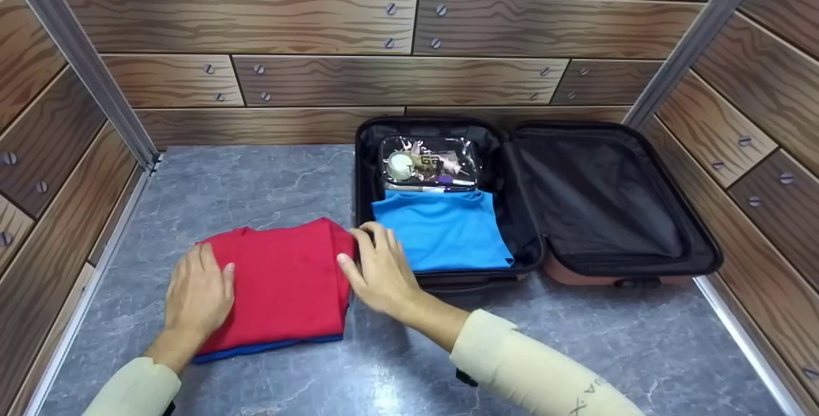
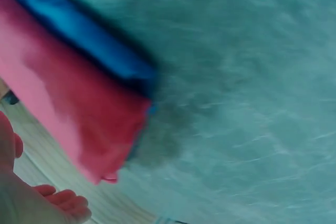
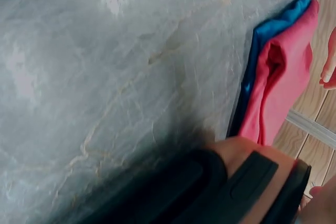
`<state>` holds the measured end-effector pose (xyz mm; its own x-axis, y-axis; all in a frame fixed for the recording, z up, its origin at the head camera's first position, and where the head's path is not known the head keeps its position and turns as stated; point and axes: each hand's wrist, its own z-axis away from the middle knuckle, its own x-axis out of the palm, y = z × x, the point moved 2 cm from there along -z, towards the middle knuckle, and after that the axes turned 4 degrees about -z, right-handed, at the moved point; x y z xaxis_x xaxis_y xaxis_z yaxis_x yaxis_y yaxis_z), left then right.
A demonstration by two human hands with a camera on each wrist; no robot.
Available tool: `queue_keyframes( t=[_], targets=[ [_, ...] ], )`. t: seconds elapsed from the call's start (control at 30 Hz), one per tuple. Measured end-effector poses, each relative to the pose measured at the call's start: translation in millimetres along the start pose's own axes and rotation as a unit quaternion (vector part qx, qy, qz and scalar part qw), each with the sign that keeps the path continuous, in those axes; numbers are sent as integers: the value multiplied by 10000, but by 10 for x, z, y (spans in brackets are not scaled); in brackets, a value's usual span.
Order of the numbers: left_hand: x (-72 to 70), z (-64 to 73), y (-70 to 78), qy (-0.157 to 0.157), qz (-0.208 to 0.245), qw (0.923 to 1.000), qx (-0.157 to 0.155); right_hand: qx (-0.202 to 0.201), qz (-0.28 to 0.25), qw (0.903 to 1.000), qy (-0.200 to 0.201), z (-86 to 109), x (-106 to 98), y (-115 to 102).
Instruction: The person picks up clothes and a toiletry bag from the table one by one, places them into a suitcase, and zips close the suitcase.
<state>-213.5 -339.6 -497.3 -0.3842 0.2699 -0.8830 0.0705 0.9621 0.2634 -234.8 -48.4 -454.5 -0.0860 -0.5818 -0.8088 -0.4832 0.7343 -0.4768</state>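
At eight o'clock, left hand and right hand — fingers loosely extended — flank a folded red cloth; uneven pushing could skew it off the folded blue cloth beneath.

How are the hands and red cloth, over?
Left hand at left edge of red cloth; right hand at right edge. Cloth folded atop dark blue cloth. No obstruction seen; open suitcase just right.
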Motion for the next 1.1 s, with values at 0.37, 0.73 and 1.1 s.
queue_keyframes(
  t=[0.37, 0.73, 1.1],
  targets=[
    [234, 94, -296, -120, -121, 9977, -649, -1460, 1115, 9823, 379, 109, 209, -151],
    [388, 105, -307, 119, -209, 9772, -2111, -1573, 2083, 9643, -451, 274, 497, -276],
    [477, 177, -255, 954, -371, 9711, -2154, 656, 1635, 9696, -1698, 189, 740, -90]
  ],
)
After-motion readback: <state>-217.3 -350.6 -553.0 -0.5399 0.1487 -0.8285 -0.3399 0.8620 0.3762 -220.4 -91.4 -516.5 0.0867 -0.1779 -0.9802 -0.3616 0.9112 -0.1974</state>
